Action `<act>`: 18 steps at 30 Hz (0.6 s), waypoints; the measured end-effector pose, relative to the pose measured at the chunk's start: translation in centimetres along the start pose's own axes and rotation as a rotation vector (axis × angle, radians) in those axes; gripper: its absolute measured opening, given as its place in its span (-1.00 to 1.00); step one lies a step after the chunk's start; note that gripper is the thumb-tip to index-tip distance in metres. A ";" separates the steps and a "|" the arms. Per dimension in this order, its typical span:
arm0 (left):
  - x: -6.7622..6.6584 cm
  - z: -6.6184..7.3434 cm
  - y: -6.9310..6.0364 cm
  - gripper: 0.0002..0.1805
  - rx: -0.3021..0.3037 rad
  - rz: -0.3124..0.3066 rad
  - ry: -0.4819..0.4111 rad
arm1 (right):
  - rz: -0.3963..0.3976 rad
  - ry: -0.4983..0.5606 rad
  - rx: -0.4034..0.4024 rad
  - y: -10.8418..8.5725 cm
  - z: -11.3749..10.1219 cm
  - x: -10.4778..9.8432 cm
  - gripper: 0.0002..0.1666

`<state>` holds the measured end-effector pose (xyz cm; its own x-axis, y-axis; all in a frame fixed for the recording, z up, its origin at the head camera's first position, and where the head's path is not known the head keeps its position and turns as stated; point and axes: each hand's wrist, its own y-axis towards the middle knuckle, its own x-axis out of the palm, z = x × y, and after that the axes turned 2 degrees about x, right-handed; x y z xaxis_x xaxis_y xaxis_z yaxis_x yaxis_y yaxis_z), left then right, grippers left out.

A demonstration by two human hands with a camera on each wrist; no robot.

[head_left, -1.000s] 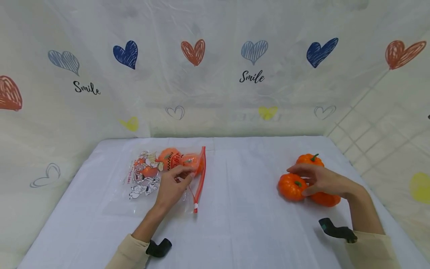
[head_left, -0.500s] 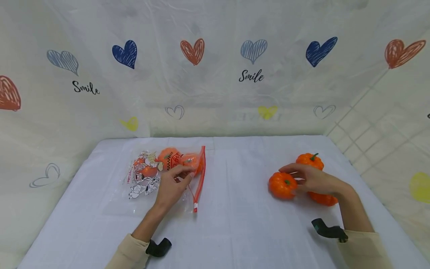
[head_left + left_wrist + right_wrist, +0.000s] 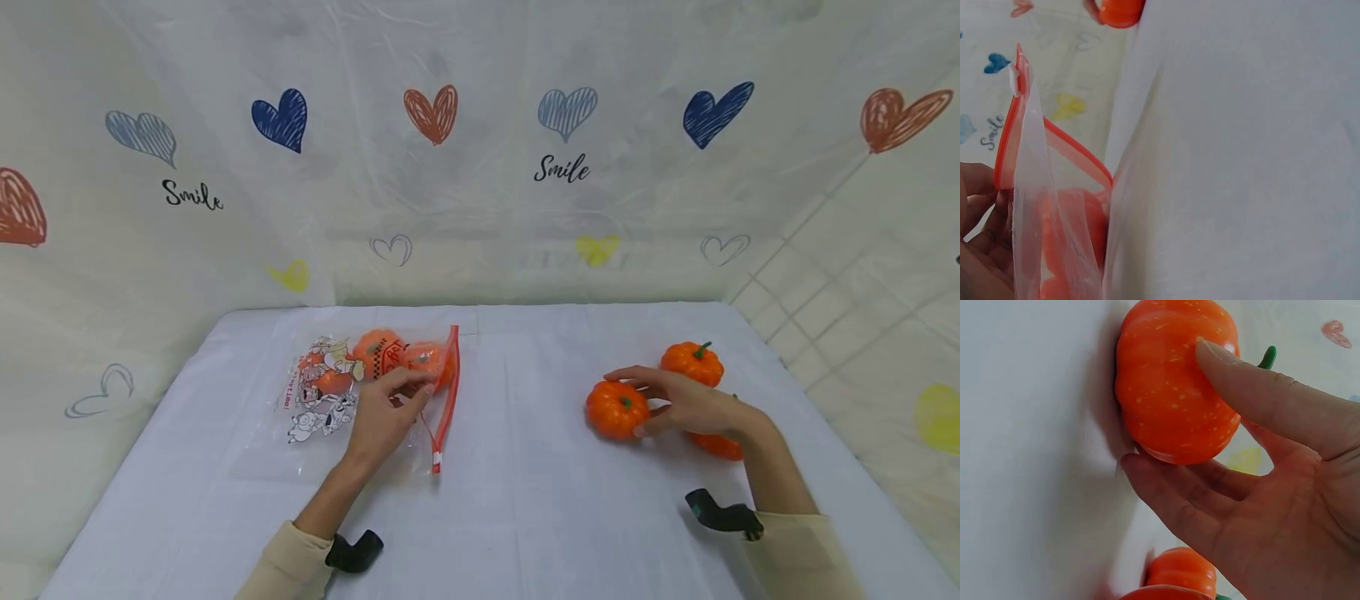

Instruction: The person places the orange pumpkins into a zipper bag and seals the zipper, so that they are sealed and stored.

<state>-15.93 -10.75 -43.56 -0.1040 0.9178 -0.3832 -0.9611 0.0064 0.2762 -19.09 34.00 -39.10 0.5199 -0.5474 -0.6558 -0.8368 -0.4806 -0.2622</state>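
The leftmost loose pumpkin (image 3: 615,412), squat and stem up, sits right of centre in the head view, gripped by the right hand (image 3: 678,400) — well apart from the clear bag (image 3: 322,427) left of centre, whose red-edged mouth (image 3: 453,398), pinched by the left hand (image 3: 386,414), faces it
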 end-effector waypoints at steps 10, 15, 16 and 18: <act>0.0 -0.1 -0.1 -0.78 0.010 0.005 0.007 | 0.026 0.044 -0.047 1.0 0.3 0.8 -0.12; 0.0 -0.1 -0.1 -0.78 0.014 0.001 0.008 | 0.088 0.049 -0.055 1.6 0.0 1.3 -0.11; 0.0 -0.1 -0.1 -0.78 0.016 0.001 0.008 | 0.099 0.054 -0.047 1.7 -0.1 1.4 -0.09; 0.0 0.0 0.0 -0.78 0.019 0.002 0.007 | 0.124 0.075 -0.025 1.9 -0.4 1.5 -0.05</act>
<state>-15.89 -10.81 -43.58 -0.1074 0.9149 -0.3892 -0.9557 0.0128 0.2939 -19.81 32.00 -40.30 0.4250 -0.6525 -0.6273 -0.8913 -0.4224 -0.1645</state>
